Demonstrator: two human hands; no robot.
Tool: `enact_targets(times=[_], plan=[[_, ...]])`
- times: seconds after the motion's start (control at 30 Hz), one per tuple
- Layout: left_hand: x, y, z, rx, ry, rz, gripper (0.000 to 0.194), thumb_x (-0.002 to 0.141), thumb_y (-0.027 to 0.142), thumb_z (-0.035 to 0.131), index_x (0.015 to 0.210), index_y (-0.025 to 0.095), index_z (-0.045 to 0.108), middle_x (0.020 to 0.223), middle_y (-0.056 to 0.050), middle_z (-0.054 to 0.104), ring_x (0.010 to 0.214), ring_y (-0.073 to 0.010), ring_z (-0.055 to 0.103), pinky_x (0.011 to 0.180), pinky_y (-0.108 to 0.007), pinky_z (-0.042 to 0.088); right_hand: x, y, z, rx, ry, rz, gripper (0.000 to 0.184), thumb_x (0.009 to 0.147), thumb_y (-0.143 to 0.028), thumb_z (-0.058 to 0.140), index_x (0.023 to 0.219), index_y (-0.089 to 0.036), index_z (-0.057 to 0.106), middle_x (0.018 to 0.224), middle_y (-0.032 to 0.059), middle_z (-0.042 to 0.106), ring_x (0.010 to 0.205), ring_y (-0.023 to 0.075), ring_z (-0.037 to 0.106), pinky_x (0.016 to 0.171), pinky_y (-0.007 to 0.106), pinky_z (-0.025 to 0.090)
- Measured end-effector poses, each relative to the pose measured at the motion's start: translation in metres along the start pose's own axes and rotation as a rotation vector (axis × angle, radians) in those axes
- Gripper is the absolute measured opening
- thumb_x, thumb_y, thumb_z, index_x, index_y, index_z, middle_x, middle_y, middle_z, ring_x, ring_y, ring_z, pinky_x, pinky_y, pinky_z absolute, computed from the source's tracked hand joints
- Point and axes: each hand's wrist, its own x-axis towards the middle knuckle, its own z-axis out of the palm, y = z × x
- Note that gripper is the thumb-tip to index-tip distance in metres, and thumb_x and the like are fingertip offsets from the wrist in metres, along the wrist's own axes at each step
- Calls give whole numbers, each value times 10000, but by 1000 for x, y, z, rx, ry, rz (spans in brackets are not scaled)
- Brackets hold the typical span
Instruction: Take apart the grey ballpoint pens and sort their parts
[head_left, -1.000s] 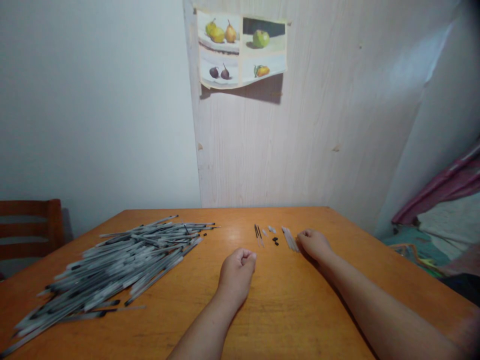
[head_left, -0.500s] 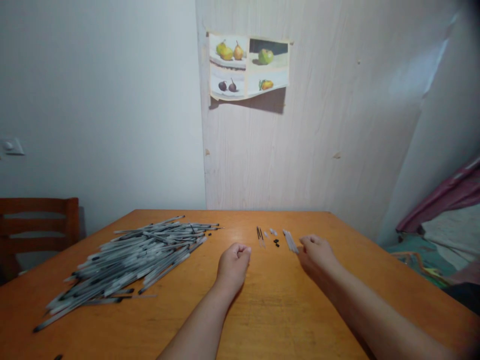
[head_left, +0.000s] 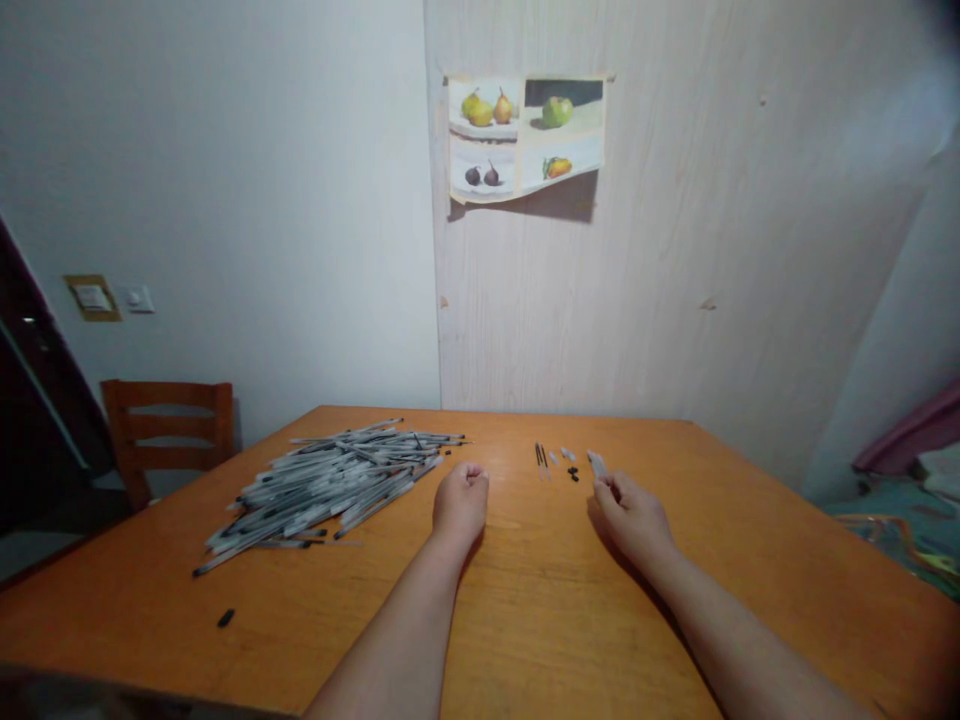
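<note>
My left hand (head_left: 461, 502) rests on the table in a loose fist, thumb against the curled fingers, and nothing shows in it. It is just right of a big pile of pens (head_left: 330, 480) with clear barrels and black ends. My right hand (head_left: 634, 515) is closed at the near ends of several clear pen barrels (head_left: 596, 463), thumb and fingers pinched together there; the hand covers part of them. Left of these barrels lie small black pieces (head_left: 573, 473), small whitish pieces (head_left: 568, 454) and two thin ink refills (head_left: 541, 457) with dark upper parts.
A black pen cap (head_left: 226, 618) lies near the front left of the wooden table (head_left: 525, 620). Behind the table's left side stands a wooden chair (head_left: 176, 395). A sheet of fruit pictures (head_left: 525, 140) hangs on the back wall. Fabric (head_left: 911, 430) lies beyond the right edge.
The view has swung left and pulled back slightly, showing more of the chair and the black cap. My right hand has moved onto the near ends of the clear barrels. My left hand remains closed.
</note>
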Motion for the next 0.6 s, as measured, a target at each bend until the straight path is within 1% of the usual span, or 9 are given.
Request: enact_targets(times=[0.07,0.13,0.2,0.3,0.33,0.4,0.47,0.53,0.6], plan=[[2,3,-11,79,12,-9,166,857,318,561,848,204,681,805,-50,708,737,-192,628,636,-267,373,0,0,-1,-2,0,-22,272,913,-431,443,854,-246,634,770,46,699,733,215,632,638,286,385],[4,4,-27,173,17,-17,142,847,289,562,827,218,683,811,-60,713,730,-208,617,637,-284,362,0,0,-1,4,-2,-34,275,915,-427,441,860,-240,634,768,49,698,734,215,633,645,288,390],[5,4,-46,321,6,-13,127,827,241,562,775,230,678,804,-68,712,733,-225,613,659,-301,368,-1,-1,-2,11,-1,-37,279,919,-426,436,871,-236,635,769,50,699,728,213,631,650,291,392],[6,-4,-81,442,13,-34,112,787,195,586,722,225,672,811,-98,713,797,-262,629,720,-327,391,-2,-2,-2,20,2,-45,280,919,-427,434,861,-235,628,761,46,693,711,210,622,650,295,388],[7,-8,-93,493,11,-35,109,779,184,590,736,224,681,840,-109,719,832,-274,636,741,-336,398,-3,-2,-2,23,1,-51,279,917,-429,435,851,-235,624,751,42,686,705,209,619,647,296,385],[9,-16,-115,717,-10,-47,140,798,198,568,803,234,703,920,-128,728,898,-306,647,765,-360,418,-2,-2,0,31,-5,-63,276,914,-431,437,839,-235,616,730,34,670,692,205,612,641,295,380],[10,-24,-132,853,-32,-60,178,812,215,551,868,238,718,997,-143,726,955,-341,646,779,-387,437,-2,-2,2,44,-15,-71,274,913,-433,440,841,-234,614,712,27,658,677,200,606,636,292,378],[10,-30,-145,952,-49,-42,208,812,214,538,906,233,723,1062,-150,715,1009,-361,636,801,-409,451,-1,-1,4,53,-22,-72,273,910,-434,444,840,-233,614,709,27,657,667,196,603,633,290,378],[9,-34,-152,1017,-74,-38,223,813,214,535,929,225,726,1102,-151,703,1052,-363,623,827,-420,459,-1,1,6,55,-26,-71,277,908,-435,445,832,-230,616,712,32,663,665,196,602,633,291,380]])
